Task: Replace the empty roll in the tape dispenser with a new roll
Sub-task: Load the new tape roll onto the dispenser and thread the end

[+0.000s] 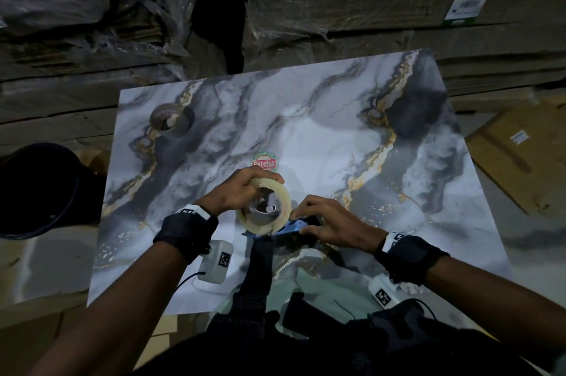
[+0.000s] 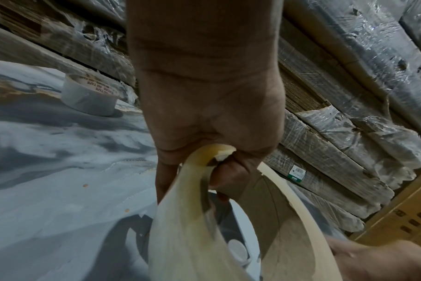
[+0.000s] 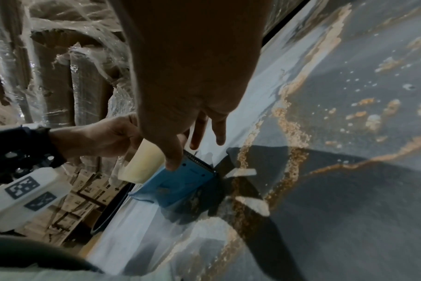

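A new roll of clear yellowish tape (image 1: 265, 207) stands on edge over the blue tape dispenser (image 1: 295, 226) near the middle of the marble board (image 1: 321, 130). My left hand (image 1: 235, 195) grips the roll's top rim, fingers curled inside the core (image 2: 187, 218). The dispenser's white hub (image 2: 236, 249) shows through the roll's opening. My right hand (image 1: 324, 222) holds the dispenser's front end, thumb pressing on the blue plate (image 3: 180, 182) by the serrated blade. An empty tape core (image 1: 167, 120) lies at the board's far left, also seen in the left wrist view (image 2: 89, 95).
Plastic-wrapped stacks of flat cardboard (image 1: 337, 23) line the far side. A black bucket (image 1: 39, 192) stands left of the board and a flattened carton (image 1: 520, 149) lies to the right. A round red and green sticker (image 1: 264, 162) sits just beyond the roll.
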{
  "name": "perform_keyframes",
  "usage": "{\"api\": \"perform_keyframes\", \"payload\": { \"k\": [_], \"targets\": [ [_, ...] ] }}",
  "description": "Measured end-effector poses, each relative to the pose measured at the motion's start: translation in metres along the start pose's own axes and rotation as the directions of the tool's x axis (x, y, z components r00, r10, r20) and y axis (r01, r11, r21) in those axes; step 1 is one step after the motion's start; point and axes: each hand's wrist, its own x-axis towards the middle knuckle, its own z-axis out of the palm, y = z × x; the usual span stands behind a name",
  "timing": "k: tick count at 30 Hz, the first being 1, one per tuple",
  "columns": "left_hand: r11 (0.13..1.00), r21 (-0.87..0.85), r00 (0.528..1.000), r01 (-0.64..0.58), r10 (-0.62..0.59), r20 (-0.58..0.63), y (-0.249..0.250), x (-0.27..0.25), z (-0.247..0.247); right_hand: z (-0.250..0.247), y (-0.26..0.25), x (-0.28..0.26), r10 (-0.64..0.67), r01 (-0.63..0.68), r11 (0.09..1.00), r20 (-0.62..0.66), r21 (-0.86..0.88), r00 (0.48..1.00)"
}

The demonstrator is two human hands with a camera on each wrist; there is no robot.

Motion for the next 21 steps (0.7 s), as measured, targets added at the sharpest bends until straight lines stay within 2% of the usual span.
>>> {"api": "perform_keyframes", "payload": {
  "k": [9, 14, 17, 21],
  "targets": [
    [0.996, 0.042, 0.996, 0.085, -0.085, 0.010, 0.007, -0.008, -0.001, -0.007, -0.003, 0.011, -0.053, 0.064, 0.993, 0.110, -0.096, 0.992],
    [0.997, 0.065, 0.998, 0.051, -0.048, -0.045, 0.001, -0.009, 0.002, -0.011, -0.005, 0.013, -0.043, 0.059, 0.993, 0.150, -0.103, 0.988],
    [0.983, 0.182, 0.995, 0.038, -0.020, -0.100, -0.005, -0.010, 0.004, -0.015, -0.004, 0.010, -0.021, 0.033, 0.995, 0.131, -0.093, 0.991],
    [0.909, 0.415, 0.992, -0.030, 0.079, -0.102, -0.021, -0.018, 0.013, -0.017, 0.002, 0.013, 0.037, -0.036, 0.999, 0.086, -0.015, 0.996]
  ]
}}
